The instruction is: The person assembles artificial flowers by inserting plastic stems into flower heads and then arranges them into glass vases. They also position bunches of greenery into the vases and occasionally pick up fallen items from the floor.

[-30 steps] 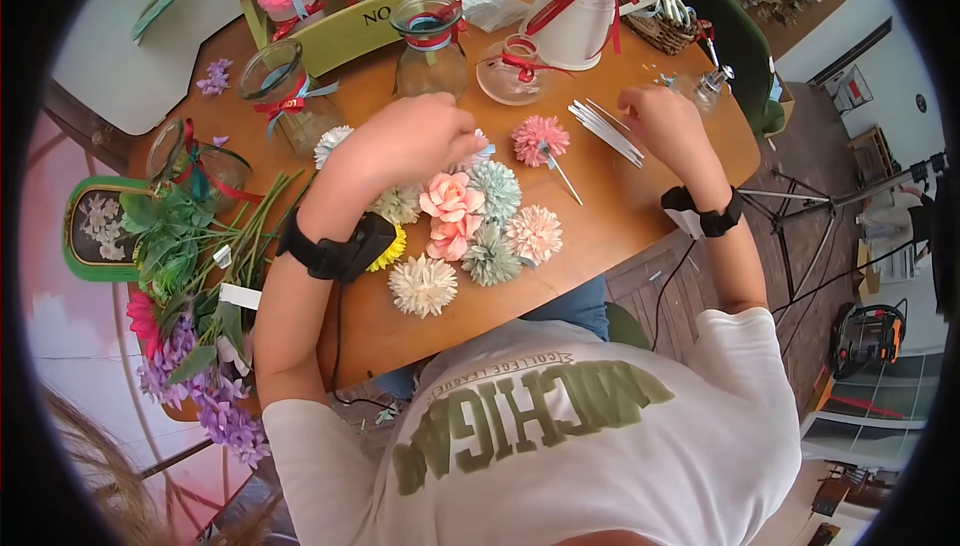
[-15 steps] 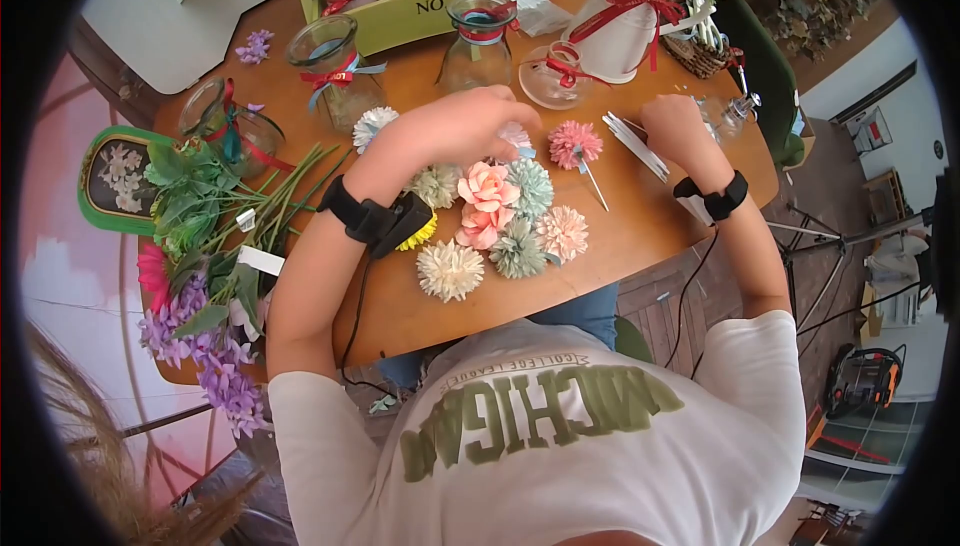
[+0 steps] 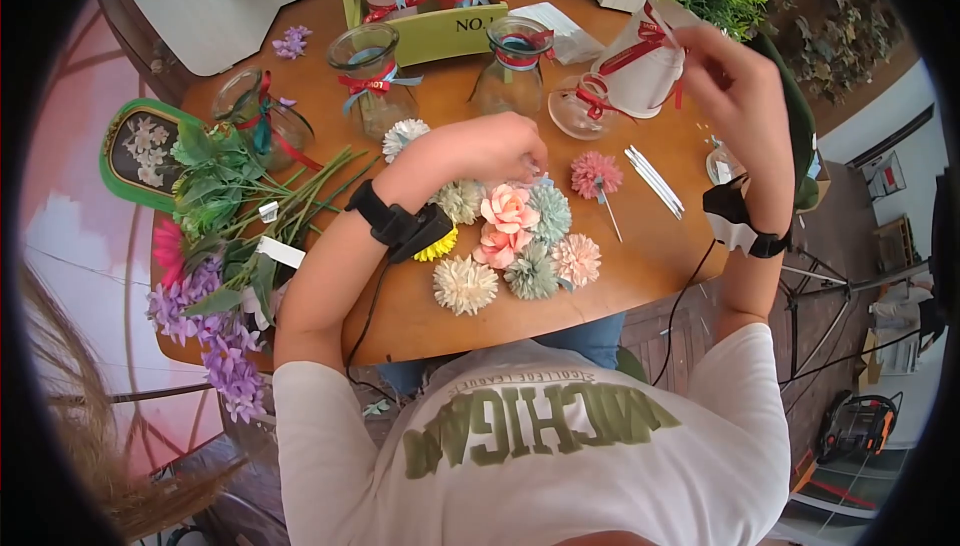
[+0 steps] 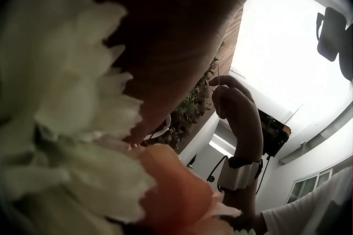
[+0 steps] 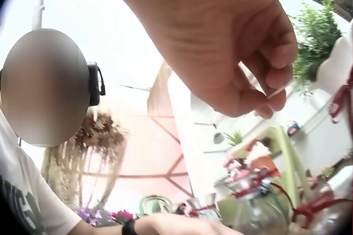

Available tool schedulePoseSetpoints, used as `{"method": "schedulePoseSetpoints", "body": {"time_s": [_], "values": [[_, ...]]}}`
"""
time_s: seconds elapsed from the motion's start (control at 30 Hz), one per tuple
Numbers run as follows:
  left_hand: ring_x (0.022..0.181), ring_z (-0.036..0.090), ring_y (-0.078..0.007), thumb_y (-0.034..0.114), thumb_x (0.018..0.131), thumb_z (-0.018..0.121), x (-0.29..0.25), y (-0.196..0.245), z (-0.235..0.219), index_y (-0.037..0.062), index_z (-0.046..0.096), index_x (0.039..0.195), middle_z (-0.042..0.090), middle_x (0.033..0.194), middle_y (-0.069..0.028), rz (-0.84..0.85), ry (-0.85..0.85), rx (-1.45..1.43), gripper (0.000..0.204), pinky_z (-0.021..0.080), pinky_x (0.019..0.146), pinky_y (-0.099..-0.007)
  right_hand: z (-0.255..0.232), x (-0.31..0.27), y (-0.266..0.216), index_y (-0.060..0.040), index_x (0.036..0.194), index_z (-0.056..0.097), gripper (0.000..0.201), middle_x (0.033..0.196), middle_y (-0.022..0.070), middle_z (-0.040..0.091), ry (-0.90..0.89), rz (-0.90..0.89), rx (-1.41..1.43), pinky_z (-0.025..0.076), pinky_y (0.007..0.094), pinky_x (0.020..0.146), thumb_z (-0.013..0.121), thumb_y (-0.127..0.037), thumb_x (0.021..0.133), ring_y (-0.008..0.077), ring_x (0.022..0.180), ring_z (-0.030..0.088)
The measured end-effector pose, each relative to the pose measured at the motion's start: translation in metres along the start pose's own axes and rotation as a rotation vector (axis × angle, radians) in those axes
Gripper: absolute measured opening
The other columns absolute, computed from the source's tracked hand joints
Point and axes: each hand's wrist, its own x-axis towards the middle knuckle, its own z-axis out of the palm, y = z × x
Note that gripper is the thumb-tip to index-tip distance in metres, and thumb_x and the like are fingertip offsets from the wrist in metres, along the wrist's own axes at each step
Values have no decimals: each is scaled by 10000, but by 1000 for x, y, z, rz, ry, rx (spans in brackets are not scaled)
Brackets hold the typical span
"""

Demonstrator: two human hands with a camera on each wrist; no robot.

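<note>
My left hand (image 3: 495, 151) curls over a group of artificial flowers, its fingertips on a pale flower that it mostly hides. Coral roses (image 3: 508, 208), a blue-green flower (image 3: 549, 212) and a cream flower (image 3: 465, 286) lie in front. In the left wrist view, petals and the dark hand fill the near side. My right hand (image 3: 740, 86) is raised at the right, before the white pot. It pinches a thin white stick (image 5: 279, 90) between thumb and fingers. More white sticks (image 3: 655, 183) lie on the table, beside a pink flower (image 3: 596, 175) on a stick.
Glass vases with ribbons (image 3: 375, 96) stand along the back, near a green crate (image 3: 440, 36) and a small round glass bottle (image 3: 583, 111). The ribboned white pot (image 3: 635, 71) is at the back right. Long-stemmed flowers (image 3: 215, 296) lie at the left edge.
My right hand has lifted from the white sticks, up and to the right, with one stick. My left hand stays at the flowers, its fingers more curled. The head view has shifted.
</note>
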Motion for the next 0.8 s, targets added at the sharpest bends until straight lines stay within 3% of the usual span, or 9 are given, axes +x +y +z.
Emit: {"method": "schedulePoseSetpoints", "body": {"time_s": [0.07,0.1,0.23,0.3,0.37,0.4,0.47,0.5,0.8], "values": [[1020,671,-341,137,849,723,0,-4,2,32,758,1063,697,1043,-167,18,-12,15,240,527,929,-411,-1,6,-16,-33,1087,714,184,725,57,666,174,-25,270,488,257,603,657,-83,919,92,623,612],[1020,671,-341,137,849,723,-2,-2,0,32,758,1063,697,1043,-167,11,-12,21,240,527,929,-411,-4,6,-25,-14,1046,706,128,782,47,702,200,-59,248,483,239,598,643,-76,953,61,648,621],[967,682,-345,98,806,735,-11,22,-13,29,752,1067,712,979,-164,-50,113,59,271,535,892,-420,6,1,-43,10,1021,711,116,750,38,670,223,-157,261,453,237,563,687,-22,913,62,611,587],[947,683,-347,93,804,734,-15,36,-26,27,748,1063,712,963,-163,-48,197,101,268,537,872,-421,11,-2,-43,-8,994,718,113,729,47,643,214,-206,229,442,252,542,715,-28,883,113,593,584],[900,680,-278,98,822,736,-19,49,-39,30,735,1057,691,959,-126,82,467,-8,245,534,800,-379,10,-5,-45,-24,957,715,103,725,65,630,146,-199,244,453,278,539,726,-26,855,166,585,584],[900,680,-278,98,822,736,-22,56,-44,30,735,1057,691,959,-126,80,469,-2,245,534,800,-379,10,-3,-44,-24,957,715,103,725,65,630,150,-203,247,453,278,539,726,-26,855,166,585,584],[866,645,-164,86,852,729,-29,72,-52,36,724,1065,649,992,-65,15,674,-127,218,511,722,-299,11,-2,-41,-34,953,714,108,751,60,632,126,-273,246,459,297,540,733,-25,846,178,578,583],[888,605,-88,64,875,716,-33,78,-57,27,715,1097,613,1041,-29,-10,665,-166,225,492,697,-239,13,-2,-41,-34,953,714,108,751,60,632,127,-270,250,459,297,540,733,-25,846,178,578,583],[965,612,-80,-7,879,737,-36,89,-58,10,713,1116,596,1085,-21,6,836,-245,239,516,725,-209,19,-6,-47,-61,890,685,107,742,69,561,215,-331,117,468,361,554,741,-41,800,264,640,600]]}}
